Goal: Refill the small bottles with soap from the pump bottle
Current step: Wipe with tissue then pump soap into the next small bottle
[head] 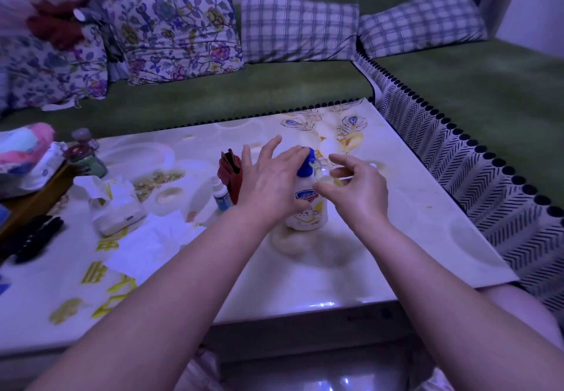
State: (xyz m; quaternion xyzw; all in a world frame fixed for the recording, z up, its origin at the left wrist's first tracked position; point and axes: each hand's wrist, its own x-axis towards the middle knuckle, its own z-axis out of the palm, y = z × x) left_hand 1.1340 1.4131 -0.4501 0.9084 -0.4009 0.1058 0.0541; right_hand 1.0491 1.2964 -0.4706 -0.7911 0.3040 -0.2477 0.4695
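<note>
Along the back and right, a green sofa (274, 91) piled with floral and checked cushions. In front of it, a glossy patterned tabletop (412, 238), cluttered at the left with a tissue pack (116, 207) and loose sheets of paper.

Near the middle of that tabletop, a white pump bottle (308, 207) with a blue pump head (306, 161), upright, long axis vertical, spout apparently turned to the right.

Over the pump head from the left, the left hand (271, 186): fingers straight and spread, palm down, seemingly resting on the plunger, curled round nothing.

Just right of the bottle's neck, the right hand (357, 189), fingers and thumb curled round a small clear bottle (328, 175). Held off the tabletop, mouth seemingly up against the spout; something yellowish inside, level hard to read.

Well left of the pump bottle, beside a red pouch (230, 174), a second small bottle (220, 193) with white cap and blue label, standing unheld. Full or empty: impossible to tell.

Judged as mid-fill on the first small bottle. Key to the coming press: spout directly above the small bottle's mouth, both axes close to vertical, small bottle on the pump's right side, touching it or nearly so. Left hand the nearer one to the plunger, so a downward push from there; right hand only for holding the mouth in line. Likely risk: soap down the outside with any tilt or drift.
</note>
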